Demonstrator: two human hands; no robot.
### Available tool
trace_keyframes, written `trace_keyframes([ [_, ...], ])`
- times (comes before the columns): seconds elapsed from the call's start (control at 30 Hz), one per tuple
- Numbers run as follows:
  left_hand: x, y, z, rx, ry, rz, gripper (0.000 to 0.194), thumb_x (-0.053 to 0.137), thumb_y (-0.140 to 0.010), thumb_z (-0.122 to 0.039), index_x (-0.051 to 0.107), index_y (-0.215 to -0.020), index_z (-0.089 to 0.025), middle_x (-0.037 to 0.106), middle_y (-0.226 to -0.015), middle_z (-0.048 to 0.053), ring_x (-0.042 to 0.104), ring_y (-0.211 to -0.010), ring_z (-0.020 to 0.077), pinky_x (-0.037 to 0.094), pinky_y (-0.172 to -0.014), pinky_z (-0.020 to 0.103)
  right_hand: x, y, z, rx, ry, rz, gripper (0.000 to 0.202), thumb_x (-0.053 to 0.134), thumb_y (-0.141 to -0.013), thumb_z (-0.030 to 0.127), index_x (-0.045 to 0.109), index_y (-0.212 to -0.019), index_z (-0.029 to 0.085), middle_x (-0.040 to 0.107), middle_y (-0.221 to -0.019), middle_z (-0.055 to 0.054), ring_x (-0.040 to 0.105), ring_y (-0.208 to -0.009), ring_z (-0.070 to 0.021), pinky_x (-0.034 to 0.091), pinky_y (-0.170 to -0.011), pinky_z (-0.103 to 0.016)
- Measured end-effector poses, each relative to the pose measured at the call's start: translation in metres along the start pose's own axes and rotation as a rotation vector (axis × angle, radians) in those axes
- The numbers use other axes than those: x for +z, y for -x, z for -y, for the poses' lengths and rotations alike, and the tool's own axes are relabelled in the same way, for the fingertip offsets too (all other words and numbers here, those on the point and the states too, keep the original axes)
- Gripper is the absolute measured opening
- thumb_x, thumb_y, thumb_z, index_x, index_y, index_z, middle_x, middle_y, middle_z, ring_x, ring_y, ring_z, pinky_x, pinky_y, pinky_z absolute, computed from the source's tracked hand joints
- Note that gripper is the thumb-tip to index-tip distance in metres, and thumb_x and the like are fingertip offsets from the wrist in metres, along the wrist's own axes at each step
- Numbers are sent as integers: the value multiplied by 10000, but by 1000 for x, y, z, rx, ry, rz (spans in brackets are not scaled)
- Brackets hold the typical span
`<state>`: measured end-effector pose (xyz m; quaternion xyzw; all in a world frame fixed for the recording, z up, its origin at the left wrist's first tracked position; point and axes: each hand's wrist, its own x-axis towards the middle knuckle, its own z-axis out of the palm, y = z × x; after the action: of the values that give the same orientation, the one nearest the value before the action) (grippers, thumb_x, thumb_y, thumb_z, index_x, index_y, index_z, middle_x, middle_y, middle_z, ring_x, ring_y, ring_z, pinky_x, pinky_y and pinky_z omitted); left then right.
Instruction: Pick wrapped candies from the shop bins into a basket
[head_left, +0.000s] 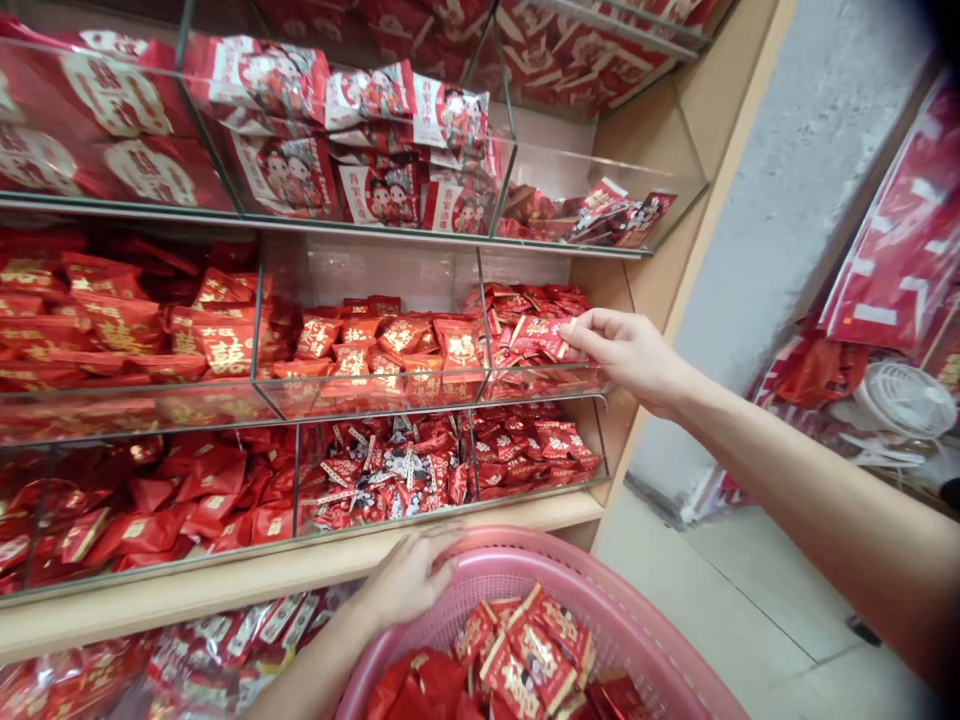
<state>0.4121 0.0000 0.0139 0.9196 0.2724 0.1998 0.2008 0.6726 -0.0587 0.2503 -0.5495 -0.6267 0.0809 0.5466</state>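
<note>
Packets (529, 660) lie in the basket (641, 615) before the shelves (225, 582), which stand left of a wall (795, 150).

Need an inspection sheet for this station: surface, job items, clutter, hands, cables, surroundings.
Surface: wooden shelving unit with clear-fronted compartments, filled with mostly red packets.
Job items: pink basket in front of the shelving, holding red-and-gold packets; red packet at a right-end compartment.
Clutter: wrapped goods below the lowest wooden ledge; small dark object on the floor, unidentifiable.
Right hand: pinches the red packet by its end.
Left hand: at the basket's rim; grip unclear.
Cables: nothing seen.
Surroundings: grey wall, tiled floor; white round grilled item and red packaging at right.
</note>
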Motion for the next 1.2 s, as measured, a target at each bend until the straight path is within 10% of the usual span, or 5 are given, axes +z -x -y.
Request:
trace_keyframes([
  [0.27,1,-4,-3,33,3,4,438,467,-824,-223,555,-1253,-221,577,-1276,30,545,-1172,185,405,-1035,341,-17,85,-17,-137,201,157,199,556,-867,352,583,-744,197,594,-619,6,535,-573,-112,420,-556,-245],
  [0.53,2,-4,-2,19,-14,20,441,456,-819,-207,558,-1248,-196,575,-1278,40,546,-1171,190,404,-1032,337,40,177,-79,-146,274,641,197,390,-954,252,568,-883,211,601,-839,-38,582,-765,-158,478,-690,-291],
  [0.83,3,-3,-1,40,23,-1,435,467,-823,-206,558,-1247,-233,560,-1296,19,527,-1194,180,391,-1045,328,49,205,-113,-234,437,811,339,339,-922,111,531,-1163,251,496,-1312,-88,522,-1151,-204,480,-917,-354],
  [1.2,3,-3,0,41,-2,10,446,454,-825,-204,548,-1260,-212,556,-1301,26,517,-1205,193,388,-1052,342,89,199,-121,-296,490,787,258,365,-885,84,564,-979,219,579,-1131,-64,606,-930,-179,512,-799,-304],
])
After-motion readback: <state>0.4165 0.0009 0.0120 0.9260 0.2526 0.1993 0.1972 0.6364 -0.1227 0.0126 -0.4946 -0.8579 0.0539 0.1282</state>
